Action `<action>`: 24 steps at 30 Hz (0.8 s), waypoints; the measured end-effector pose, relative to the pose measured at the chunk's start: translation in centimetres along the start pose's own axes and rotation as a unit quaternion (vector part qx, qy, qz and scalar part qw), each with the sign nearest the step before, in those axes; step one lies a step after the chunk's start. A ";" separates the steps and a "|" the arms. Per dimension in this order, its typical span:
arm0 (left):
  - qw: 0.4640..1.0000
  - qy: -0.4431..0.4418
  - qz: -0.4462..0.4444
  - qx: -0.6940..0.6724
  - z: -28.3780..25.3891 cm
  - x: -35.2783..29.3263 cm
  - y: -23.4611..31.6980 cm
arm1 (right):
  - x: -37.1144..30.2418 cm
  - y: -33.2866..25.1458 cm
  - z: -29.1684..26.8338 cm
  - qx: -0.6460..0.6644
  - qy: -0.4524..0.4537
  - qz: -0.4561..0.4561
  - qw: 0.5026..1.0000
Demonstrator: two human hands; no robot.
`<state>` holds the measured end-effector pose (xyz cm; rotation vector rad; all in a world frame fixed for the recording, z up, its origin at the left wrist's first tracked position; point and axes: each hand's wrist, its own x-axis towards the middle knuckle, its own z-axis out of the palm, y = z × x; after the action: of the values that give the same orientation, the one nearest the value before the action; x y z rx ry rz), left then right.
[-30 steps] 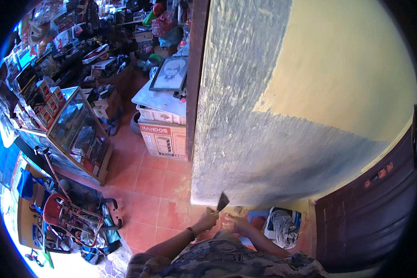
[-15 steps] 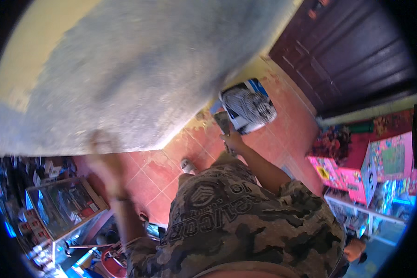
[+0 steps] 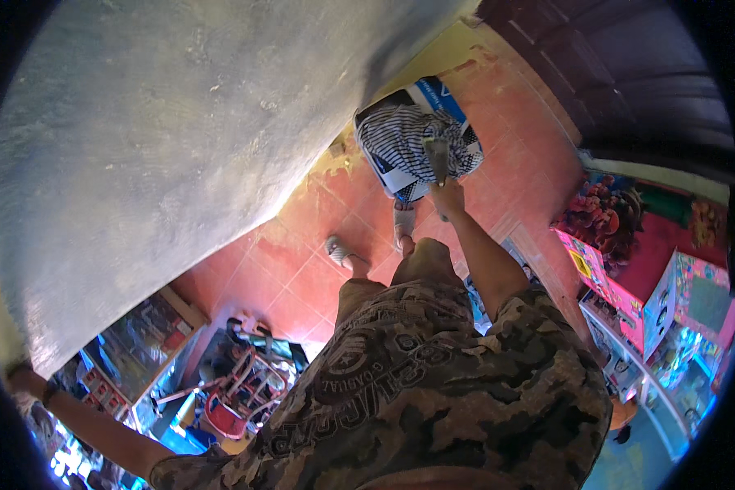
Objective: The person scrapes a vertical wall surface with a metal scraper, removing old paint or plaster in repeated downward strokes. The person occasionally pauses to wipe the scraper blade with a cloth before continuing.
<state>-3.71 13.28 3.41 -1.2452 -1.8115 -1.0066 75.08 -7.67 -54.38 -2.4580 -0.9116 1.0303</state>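
Note:
My right hand (image 3: 447, 197) is closed round the handle of a putty knife (image 3: 437, 157), whose blade points away from me. Below the blade, a black-and-white striped cloth (image 3: 392, 135) lies over a blue, white and black package (image 3: 439, 96) on the floor. My left arm reaches out to the far left. There my left hand (image 3: 26, 382) is at the end of a grey, roughly plastered wall (image 3: 171, 163); its fingers are lost in the dark rim, and whether it touches the wall is unclear.
Red floor tiles (image 3: 282, 269) lie under my feet. A dark panelled door (image 3: 621, 82) stands at the far right, above a pink box (image 3: 621, 286) and a display case. To the left are a glass-topped case (image 3: 147, 347) and a red child's seat (image 3: 224, 415) with a metal frame.
My left hand has swung from in front of the wall out to the far left. My right hand has moved forward and right, bringing the putty knife over the cloth. My body has turned.

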 end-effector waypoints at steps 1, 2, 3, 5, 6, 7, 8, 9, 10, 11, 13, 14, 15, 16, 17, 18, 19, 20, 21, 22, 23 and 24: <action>1.000 0.000 0.003 0.008 -0.1 0.4 -0.1 | 0.6 -0.5 0.1 -0.023 0.006 0.004 1.000; 1.000 0.003 0.008 0.013 -0.1 0.6 0.0 | 1.1 -0.9 0.2 -0.040 0.004 0.002 0.999; 1.000 0.006 0.009 0.019 -0.2 0.9 0.0 | 1.5 -1.3 0.6 -0.051 -0.001 -0.004 0.999; 0.999 0.012 0.014 0.027 -0.3 1.2 0.1 | 2.2 -1.7 1.2 -0.059 -0.041 0.013 0.997; 0.999 0.015 0.017 0.031 -0.4 1.4 0.1 | 2.3 -1.9 1.5 -0.071 -0.058 0.010 0.996; 0.999 0.020 0.018 0.034 -0.5 1.3 0.1 | 2.5 -2.0 1.8 -0.083 -0.062 0.014 0.995; 0.999 0.025 0.017 0.040 -0.6 1.4 0.0 | 2.4 -2.1 2.0 -0.043 -0.061 0.030 0.997; 0.999 0.028 0.016 0.043 -0.7 1.3 -0.2 | 2.4 -2.2 2.1 -0.068 -0.068 0.025 0.995; 0.998 0.034 0.018 0.047 -0.8 1.4 -0.3 | 2.2 -2.2 2.3 -0.089 -0.064 0.028 0.994; 0.998 0.038 0.020 0.049 -1.0 1.5 -0.5 | 2.3 -2.2 2.5 -0.115 -0.070 0.044 0.990; 0.997 0.048 0.024 0.054 -1.3 1.9 -1.0 | 2.2 -1.9 3.0 -0.097 -0.093 0.039 0.990; 0.997 0.053 0.029 0.055 -1.6 2.1 -1.2 | 2.3 -1.6 3.3 -0.082 -0.104 0.024 0.991; 0.996 0.063 0.034 0.058 -1.9 2.4 -1.4 | 2.4 -1.2 3.7 -0.095 -0.091 0.039 0.991; 0.995 0.072 0.043 0.062 -2.1 2.5 -1.4 | 2.6 -0.8 4.1 -0.099 -0.073 0.036 0.992; 0.993 0.081 0.053 0.062 -2.4 2.6 -1.3 | 2.5 -0.3 4.6 -0.096 -0.060 0.018 0.993; 0.991 0.094 0.068 0.065 -2.6 2.6 -1.0 | 2.7 0.2 4.9 -0.100 -0.079 0.022 0.992; 0.988 0.111 0.087 0.070 -3.0 2.4 -0.5 | 2.5 0.7 5.3 -0.098 -0.061 0.010 0.993; 0.982 0.132 0.109 0.078 -3.4 2.2 0.3 | 2.4 1.2 5.5 -0.090 -0.074 -0.030 0.993; 0.975 0.157 0.131 0.084 -3.8 1.6 1.2 | 2.3 1.5 5.5 0.142 -0.115 -0.056 0.982; 0.968 0.180 0.153 0.085 -4.2 1.0 2.4 | 2.0 1.9 5.6 0.091 -0.103 -0.041 0.990; 0.961 0.203 0.171 0.080 -4.6 0.3 3.7 | 2.1 2.0 5.3 0.021 -0.101 -0.019 0.995; 0.955 0.221 0.183 0.074 -4.9 -0.5 5.2 | 1.7 2.3 5.3 0.004 -0.117 -0.030 0.993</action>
<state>1.96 9.96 6.17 -1.1043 -1.2325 -0.8389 73.16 -7.96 -60.10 -2.3206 -1.0424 1.3175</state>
